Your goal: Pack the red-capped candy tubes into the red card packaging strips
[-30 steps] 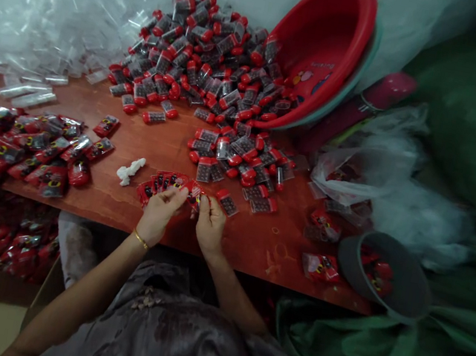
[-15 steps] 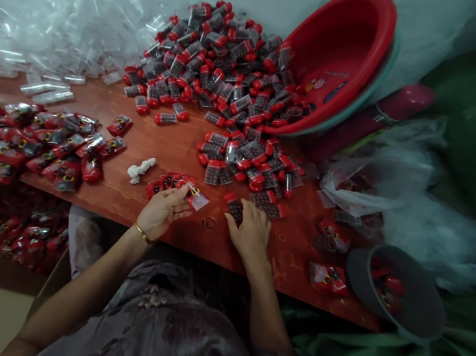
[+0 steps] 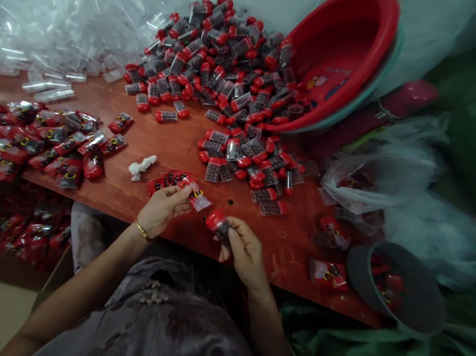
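Observation:
My left hand [image 3: 163, 208] pinches a small printed red plastic packet [image 3: 198, 197] at the table's front edge. Its clear end points right, toward my other hand. Beside those fingers lies a fanned row of red printed packets [image 3: 167, 179]. My right hand [image 3: 245, 249] is closed on a small red-capped container [image 3: 218, 225] with a dark body, held just off the table with its red end toward the left. More of these red-and-dark containers [image 3: 248, 158] lie loose beyond my hands. A crumpled white scrap [image 3: 141, 168] rests left of the fanned packets.
A big heap of the containers [image 3: 221, 64] spills from a tilted red basin [image 3: 353, 45]. Filled packets [image 3: 55, 140] lie at left, below a mound of clear plastic sleeves [image 3: 62, 0]. On the right stand a grey bowl [image 3: 359, 273] and plastic bags [image 3: 432, 224].
My right hand has lifted a red-capped container from the table and brought it slightly left and nearer to me. The left hand stays almost in place with its packet.

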`<state>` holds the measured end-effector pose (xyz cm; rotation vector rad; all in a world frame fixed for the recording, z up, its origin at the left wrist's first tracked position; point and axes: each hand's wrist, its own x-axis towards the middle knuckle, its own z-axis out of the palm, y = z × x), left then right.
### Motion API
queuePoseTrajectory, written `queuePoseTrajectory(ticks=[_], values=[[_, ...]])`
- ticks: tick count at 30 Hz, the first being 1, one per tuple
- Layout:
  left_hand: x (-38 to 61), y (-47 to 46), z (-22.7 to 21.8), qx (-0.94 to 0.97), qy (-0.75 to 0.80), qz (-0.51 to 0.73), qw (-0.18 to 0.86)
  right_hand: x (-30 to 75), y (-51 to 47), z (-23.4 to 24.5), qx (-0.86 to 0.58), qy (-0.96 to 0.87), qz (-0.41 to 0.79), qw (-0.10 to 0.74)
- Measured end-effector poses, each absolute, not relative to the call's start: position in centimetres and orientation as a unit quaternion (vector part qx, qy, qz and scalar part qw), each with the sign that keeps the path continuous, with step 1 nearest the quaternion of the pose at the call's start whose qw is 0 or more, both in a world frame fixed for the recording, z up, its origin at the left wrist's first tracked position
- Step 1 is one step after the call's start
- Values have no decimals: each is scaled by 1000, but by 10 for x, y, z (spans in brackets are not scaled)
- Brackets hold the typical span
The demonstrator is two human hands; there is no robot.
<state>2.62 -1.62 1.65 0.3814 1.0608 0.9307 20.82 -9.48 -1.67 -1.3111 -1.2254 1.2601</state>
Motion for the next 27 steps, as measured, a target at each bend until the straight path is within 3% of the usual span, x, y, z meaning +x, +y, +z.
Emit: queuePoseTrajectory(ticks=[10, 16, 27], values=[[23, -19, 23, 216, 471, 409, 751, 198, -87, -8, -537, -523, 517, 414], [26, -23, 22, 242, 470, 424, 735, 191, -85, -10, -534, -483, 532, 446], [45, -37, 11, 301, 443, 468, 703, 173, -82, -10, -541, -504, 451, 499]])
